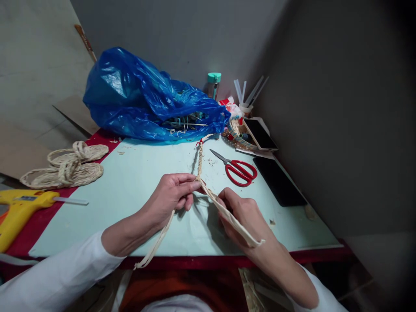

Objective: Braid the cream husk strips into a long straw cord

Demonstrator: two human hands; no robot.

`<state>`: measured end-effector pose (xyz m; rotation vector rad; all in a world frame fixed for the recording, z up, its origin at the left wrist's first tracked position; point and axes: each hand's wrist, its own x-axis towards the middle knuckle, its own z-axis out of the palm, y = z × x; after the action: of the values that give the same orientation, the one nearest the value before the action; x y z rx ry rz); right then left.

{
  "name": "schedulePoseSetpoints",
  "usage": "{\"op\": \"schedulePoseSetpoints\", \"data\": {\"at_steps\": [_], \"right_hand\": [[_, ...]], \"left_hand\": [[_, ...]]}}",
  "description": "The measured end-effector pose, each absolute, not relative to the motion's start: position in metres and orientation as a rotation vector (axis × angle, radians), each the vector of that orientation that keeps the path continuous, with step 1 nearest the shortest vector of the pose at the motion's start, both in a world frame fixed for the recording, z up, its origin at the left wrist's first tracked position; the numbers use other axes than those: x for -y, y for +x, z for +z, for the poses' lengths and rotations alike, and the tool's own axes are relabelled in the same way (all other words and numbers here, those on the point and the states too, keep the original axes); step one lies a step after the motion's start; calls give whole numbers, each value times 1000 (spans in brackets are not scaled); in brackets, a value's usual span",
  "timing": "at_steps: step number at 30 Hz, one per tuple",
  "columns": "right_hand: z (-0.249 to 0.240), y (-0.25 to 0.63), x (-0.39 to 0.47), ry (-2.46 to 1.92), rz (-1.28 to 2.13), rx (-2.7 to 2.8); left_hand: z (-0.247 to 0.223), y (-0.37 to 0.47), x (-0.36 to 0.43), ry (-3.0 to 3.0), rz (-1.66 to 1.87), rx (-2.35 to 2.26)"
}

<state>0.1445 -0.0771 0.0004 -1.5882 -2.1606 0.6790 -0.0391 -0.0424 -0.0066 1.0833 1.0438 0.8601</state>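
Note:
A pale straw braid (200, 161) runs from a red tie near the blue bag down to my hands over the table. My left hand (177, 193) pinches the braid's lower end between thumb and fingers, and a loose strand (159, 242) hangs beneath it past the table's front edge. In my right hand (238, 212) the fingers are curled round another, wider strand (240, 227), which slants down across the back of that hand. The fingertips of my right hand are partly hidden. Red-handled scissors (238, 171) lie just beyond my right hand.
A blue plastic bag (130, 95) holding straw scraps fills the back. Woven sandals (68, 167) and a yellow glue gun (26, 208) sit at left. At right are a black phone (279, 182), another phone (261, 134) on a woven basket (235, 130), glue sticks (250, 93) and a green-lidded jar (213, 84).

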Motion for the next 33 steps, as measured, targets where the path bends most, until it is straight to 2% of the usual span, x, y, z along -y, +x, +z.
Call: {"op": "schedulePoseSetpoints", "data": {"at_steps": [3, 6, 9, 12, 20, 27, 30, 33], "right_hand": [[1, 148, 78, -1605, 602, 2309], [0, 151, 78, -1538, 326, 2353], [1, 151, 81, -1258, 76, 2300], [3, 145, 86, -977, 49, 2285], [2, 120, 87, -614, -297, 2389], [-9, 114, 89, -585, -284, 2527], [-3, 122, 83, -721, -52, 2476], [10, 127, 72, -1105, 245, 2160]], "left_hand": [[-8, -39, 42, 1101, 880, -1053], [-10, -38, 42, 1114, 902, -1064], [-11, -37, 42, 1073, 915, -1057], [-10, -37, 42, 1049, 912, -1025], [-9, -42, 41, 952, 842, -956], [-6, -44, 43, 959, 797, -875], [-3, -44, 44, 944, 838, -881], [2, -44, 44, 960, 881, -902]]}}
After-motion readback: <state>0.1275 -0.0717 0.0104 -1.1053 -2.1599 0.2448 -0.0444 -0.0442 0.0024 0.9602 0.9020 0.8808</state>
